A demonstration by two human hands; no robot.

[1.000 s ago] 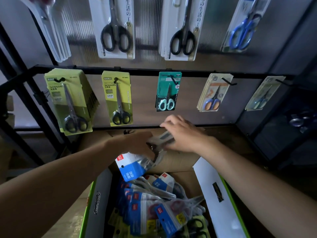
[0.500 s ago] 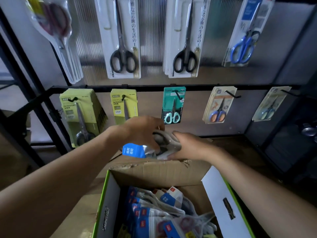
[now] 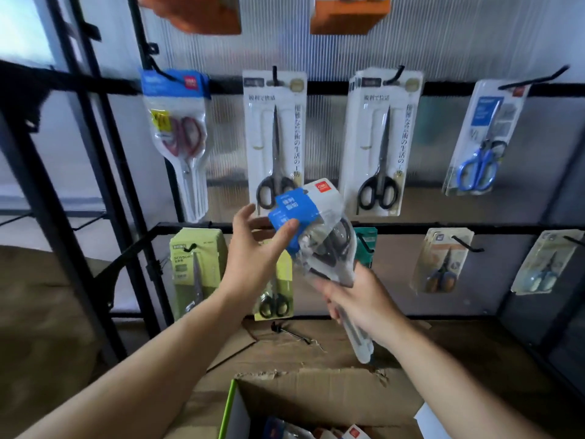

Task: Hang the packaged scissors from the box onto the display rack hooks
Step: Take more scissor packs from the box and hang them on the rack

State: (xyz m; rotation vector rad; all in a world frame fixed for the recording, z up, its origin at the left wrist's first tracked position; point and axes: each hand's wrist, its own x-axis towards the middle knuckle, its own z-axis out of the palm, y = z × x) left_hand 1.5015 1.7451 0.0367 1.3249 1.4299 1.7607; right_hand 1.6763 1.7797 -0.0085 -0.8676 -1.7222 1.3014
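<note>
Transfer step: left hand (image 3: 253,258) grip pinches the blue header of the packaged scissors (image 3: 319,236), right hand (image 3: 361,299) grip wraps their lower end, above the box (image 3: 316,394); next, probably thread the header hole onto the hook (image 3: 159,72) up-left of the grips.

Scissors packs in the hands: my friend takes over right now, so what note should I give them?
Left hand: pinches the blue header card of the packaged scissors, seemingly more than one pack.
Right hand: grips their lower end.
Where: held in front of the display rack, above the box, on no hook.
Done: similar blue-header packs hang on the upper-left hook.
Left: hang the held packs, probably there; further packs lie in the box.
</note>
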